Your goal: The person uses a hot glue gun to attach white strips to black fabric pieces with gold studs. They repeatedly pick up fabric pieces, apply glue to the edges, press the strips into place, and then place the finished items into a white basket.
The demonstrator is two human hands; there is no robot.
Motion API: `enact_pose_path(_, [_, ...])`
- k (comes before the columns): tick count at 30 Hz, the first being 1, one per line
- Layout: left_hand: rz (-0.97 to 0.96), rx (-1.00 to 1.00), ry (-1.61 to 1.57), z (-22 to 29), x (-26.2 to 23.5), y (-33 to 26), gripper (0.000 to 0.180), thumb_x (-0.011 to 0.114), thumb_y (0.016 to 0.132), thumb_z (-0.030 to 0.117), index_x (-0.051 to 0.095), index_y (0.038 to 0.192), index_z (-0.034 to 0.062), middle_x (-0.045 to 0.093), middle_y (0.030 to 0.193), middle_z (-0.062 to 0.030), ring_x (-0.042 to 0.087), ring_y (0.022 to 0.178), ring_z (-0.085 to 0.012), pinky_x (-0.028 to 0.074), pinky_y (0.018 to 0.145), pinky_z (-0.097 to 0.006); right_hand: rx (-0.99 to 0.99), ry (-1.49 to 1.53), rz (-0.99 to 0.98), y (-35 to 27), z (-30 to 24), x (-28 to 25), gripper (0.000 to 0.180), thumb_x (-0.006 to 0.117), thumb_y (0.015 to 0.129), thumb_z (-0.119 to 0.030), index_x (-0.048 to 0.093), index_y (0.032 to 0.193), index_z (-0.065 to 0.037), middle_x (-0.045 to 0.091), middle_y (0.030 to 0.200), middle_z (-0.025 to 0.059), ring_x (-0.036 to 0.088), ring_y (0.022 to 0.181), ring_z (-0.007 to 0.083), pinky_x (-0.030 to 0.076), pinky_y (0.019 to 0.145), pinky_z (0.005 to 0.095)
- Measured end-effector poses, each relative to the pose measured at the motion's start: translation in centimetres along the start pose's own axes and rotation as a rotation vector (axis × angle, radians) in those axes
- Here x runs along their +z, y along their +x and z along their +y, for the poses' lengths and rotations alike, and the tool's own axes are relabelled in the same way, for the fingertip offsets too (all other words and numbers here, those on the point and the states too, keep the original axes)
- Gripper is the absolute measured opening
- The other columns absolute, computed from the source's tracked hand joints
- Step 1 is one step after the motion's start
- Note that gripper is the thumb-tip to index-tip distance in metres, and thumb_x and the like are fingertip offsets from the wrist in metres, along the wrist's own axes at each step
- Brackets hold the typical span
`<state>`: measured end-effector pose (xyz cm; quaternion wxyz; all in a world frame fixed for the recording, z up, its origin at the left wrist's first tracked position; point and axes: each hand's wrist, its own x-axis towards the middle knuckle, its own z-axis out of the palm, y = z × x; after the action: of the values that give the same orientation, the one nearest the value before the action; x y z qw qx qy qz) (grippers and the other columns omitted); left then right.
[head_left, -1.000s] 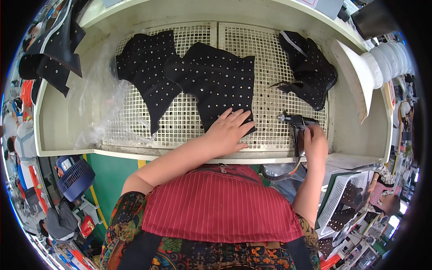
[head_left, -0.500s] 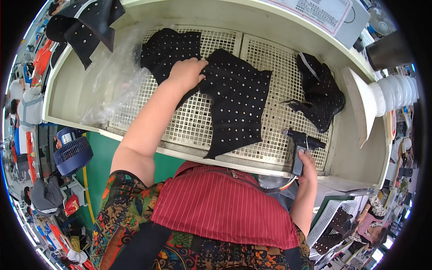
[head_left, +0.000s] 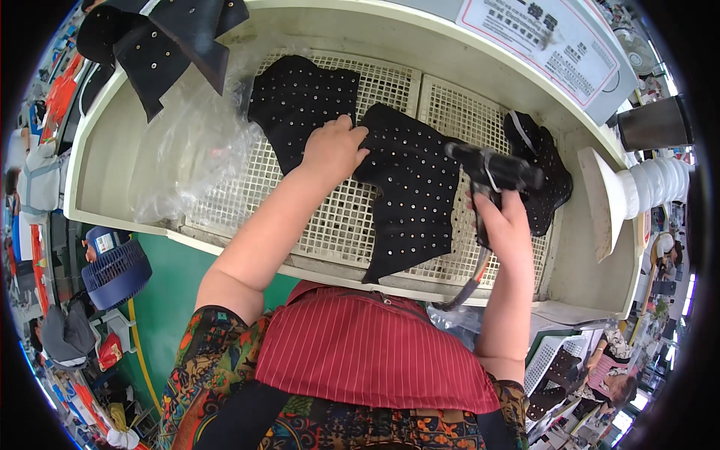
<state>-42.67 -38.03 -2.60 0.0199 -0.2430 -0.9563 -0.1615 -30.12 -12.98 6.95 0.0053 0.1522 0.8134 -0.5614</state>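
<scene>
My left hand (head_left: 334,152) presses, fingers bent, on the inner edge of a black studded piece (head_left: 409,176) that lies flat on a cream perforated grid (head_left: 330,214). Beside it, under and left of the hand, is a second black studded part (head_left: 304,94); my hand hides whether the two are joined. My right hand (head_left: 508,225) is wrapped round the grip of a black air gun (head_left: 495,169), raised over the right edge of the studded piece with its nozzle to the left. A cable or hose trails from its handle toward me.
A crumpled black studded piece (head_left: 555,172) lies at the grid's right. Clear plastic film (head_left: 199,157) bunches at the left; more black pieces (head_left: 154,56) hang over the tray's far-left rim. A white funnel duct (head_left: 600,199) stands at right, a blue fan (head_left: 116,274) at left.
My right hand has lifted the air gun from near the front edge, up and leftward over the tray. My left hand stays at the studded piece. The view has shifted slightly.
</scene>
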Motion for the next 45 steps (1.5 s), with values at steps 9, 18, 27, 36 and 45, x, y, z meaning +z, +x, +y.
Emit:
enact_pose_path(9, [0.028, 0.048, -0.043, -0.6, 0.0, -0.4, 0.038, 0.071, 0.077, 0.024, 0.063, 0.111, 0.0093, 0.055, 0.095, -0.0077, 0.058, 0.092, -0.0255, 0.049, 0.08, -0.038, -0.163, -0.315, -0.009, 5.7, -1.2, 5.7, 0.037, 0.062, 0.085, -0.019, 0.053, 0.114, 0.002, 0.065, 0.09, 0.0201, 0.064, 0.086, 0.0338, 0.047, 0.08, 0.0367])
enact_pose_path(18, [0.34, 0.062, 0.083, 1.2, -1.4, -2.2, 0.044, 0.07, 0.077, 0.024, 0.059, 0.117, 0.0093, 0.055, 0.121, -0.0098, 0.049, 0.116, -0.0272, 0.031, 0.101, -0.045, -0.007, -0.41, 0.064, 3.2, -0.5, 0.7, 0.036, 0.062, 0.085, -0.018, 0.054, 0.114, 0.001, 0.066, 0.092, 0.019, 0.064, 0.086, 0.0293, 0.047, 0.081, 0.0349])
enact_pose_path(27, [-0.256, -0.099, -0.22, 5.9, 0.8, -11.3, 0.028, 0.068, 0.079, 0.033, 0.061, 0.077, 0.006, 0.06, 0.079, -0.0089, 0.06, 0.075, -0.0278, 0.046, 0.073, -0.04, -0.113, -0.514, 0.171, 0.7, 1.7, -3.7, 0.039, 0.061, 0.085, -0.019, 0.051, 0.116, 0.003, 0.065, 0.092, 0.023, 0.062, 0.088, 0.0393, 0.047, 0.079, 0.0413])
enact_pose_path(36, [-0.324, -0.093, -0.258, 9.5, 2.8, -14.5, 0.035, 0.075, 0.072, 0.034, 0.058, 0.081, 0.0047, 0.061, 0.08, -0.0103, 0.061, 0.071, -0.0288, 0.048, 0.066, -0.04, -0.11, -0.564, 0.05, -2.9, 2.3, -5.4, 0.036, 0.061, 0.084, -0.018, 0.053, 0.112, 0.003, 0.064, 0.088, 0.024, 0.062, 0.084, 0.0402, 0.048, 0.075, 0.0419])
enact_pose_path(45, [-0.51, -0.313, -0.308, 10.0, 1.8, -14.8, 0.042, 0.072, 0.075, 0.039, 0.056, 0.092, 0.0044, 0.064, 0.08, -0.0126, 0.063, 0.077, -0.0317, 0.048, 0.07, -0.04, 0.033, -0.669, -0.104, -6.7, 1.4, -6.2, 0.032, 0.063, 0.082, -0.019, 0.056, 0.104, 0.004, 0.063, 0.083, 0.0232, 0.061, 0.078, 0.0399, 0.048, 0.07, 0.0427])
